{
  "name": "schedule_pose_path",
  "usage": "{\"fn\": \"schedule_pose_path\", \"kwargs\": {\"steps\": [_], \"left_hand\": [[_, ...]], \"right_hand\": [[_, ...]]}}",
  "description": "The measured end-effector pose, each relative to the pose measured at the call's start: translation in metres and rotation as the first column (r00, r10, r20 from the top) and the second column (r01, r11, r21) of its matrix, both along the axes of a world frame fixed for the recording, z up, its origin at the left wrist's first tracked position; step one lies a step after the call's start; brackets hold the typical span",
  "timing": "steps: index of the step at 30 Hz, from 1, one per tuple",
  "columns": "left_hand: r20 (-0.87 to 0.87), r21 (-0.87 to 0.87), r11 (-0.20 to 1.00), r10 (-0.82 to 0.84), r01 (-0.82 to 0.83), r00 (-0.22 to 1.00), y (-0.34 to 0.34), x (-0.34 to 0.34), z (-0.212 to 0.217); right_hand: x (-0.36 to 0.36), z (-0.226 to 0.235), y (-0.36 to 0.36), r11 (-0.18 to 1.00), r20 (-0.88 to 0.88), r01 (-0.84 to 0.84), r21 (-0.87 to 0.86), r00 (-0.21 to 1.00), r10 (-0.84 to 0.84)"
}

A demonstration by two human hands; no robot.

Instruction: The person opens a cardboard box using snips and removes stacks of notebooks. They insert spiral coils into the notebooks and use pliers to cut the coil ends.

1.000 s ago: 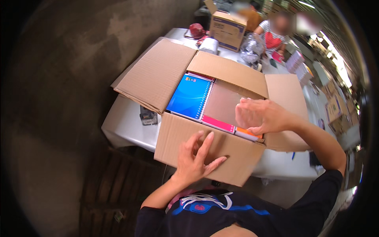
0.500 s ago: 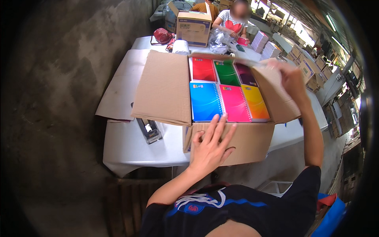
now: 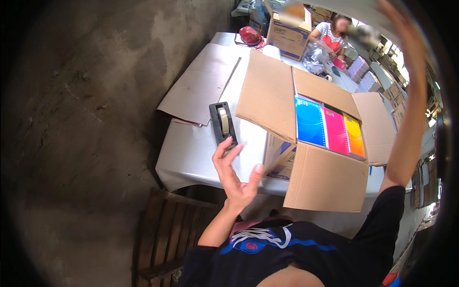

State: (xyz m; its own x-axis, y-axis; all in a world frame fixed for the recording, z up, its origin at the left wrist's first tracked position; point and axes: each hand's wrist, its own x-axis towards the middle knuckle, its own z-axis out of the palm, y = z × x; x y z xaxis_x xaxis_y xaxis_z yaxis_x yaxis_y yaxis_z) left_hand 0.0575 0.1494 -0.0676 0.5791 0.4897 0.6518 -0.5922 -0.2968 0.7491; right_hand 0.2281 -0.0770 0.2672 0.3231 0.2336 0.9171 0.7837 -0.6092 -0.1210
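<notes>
My left hand (image 3: pixel 235 179) hovers with fingers spread and nothing in it, by the near end of a black tape dispenser (image 3: pixel 223 122). Right of it stands a cardboard carton (image 3: pixel 327 177) with its flaps folded out. Inside lie spiral notebooks; a blue notebook (image 3: pixel 311 119), a pink notebook (image 3: pixel 336 131) and a yellow notebook (image 3: pixel 354 136) show in a row. The far flap (image 3: pixel 327 91) hides what is behind them. High at the upper right, my right hand (image 3: pixel 399 21) is raised and blurred; a pale sheet-like shape is beside it, and I cannot make out whether it is held.
A grey board (image 3: pixel 205 79) lies on the white-covered table (image 3: pixel 186 153). Further back are a red bag (image 3: pixel 250 36), another carton (image 3: pixel 289 38) and stacks of notebooks (image 3: pixel 358 69), near a seated person (image 3: pixel 332 38). A wooden slatted piece (image 3: pixel 167 239) stands below left.
My left hand has left the carton's front and moved toward the tape dispenser. My right hand has risen from the right flap. The front flap now sticks outward, and the view has shifted left.
</notes>
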Motion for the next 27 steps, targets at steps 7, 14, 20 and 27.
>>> {"fn": "schedule_pose_path", "kwargs": {"steps": [7, 14, 20, 27], "left_hand": [[-0.215, -0.612, 0.779, 0.002, -0.136, 0.977, 0.030, -0.018, -0.073], [-0.310, -0.687, 0.665, 0.097, -0.293, 0.946, 0.054, -0.033, -0.106], [-0.384, -0.633, 0.689, 0.119, -0.354, 0.916, 0.068, -0.032, -0.124], [-0.034, -0.347, 0.922, -0.199, 0.175, 0.979, -0.019, -0.029, -0.085]], "right_hand": [[0.018, -0.131, 0.275, 0.812, -0.016, -0.068, -0.580, 0.997, 0.071], [0.023, -0.344, 0.350, 0.490, -0.433, -0.424, -0.762, 0.896, 0.101], [0.022, -0.321, 0.350, -0.355, -0.534, -0.613, -0.706, 0.790, -0.302], [0.012, -0.084, 0.254, 0.394, -0.465, -0.566, -0.724, 0.823, 0.328]]}}
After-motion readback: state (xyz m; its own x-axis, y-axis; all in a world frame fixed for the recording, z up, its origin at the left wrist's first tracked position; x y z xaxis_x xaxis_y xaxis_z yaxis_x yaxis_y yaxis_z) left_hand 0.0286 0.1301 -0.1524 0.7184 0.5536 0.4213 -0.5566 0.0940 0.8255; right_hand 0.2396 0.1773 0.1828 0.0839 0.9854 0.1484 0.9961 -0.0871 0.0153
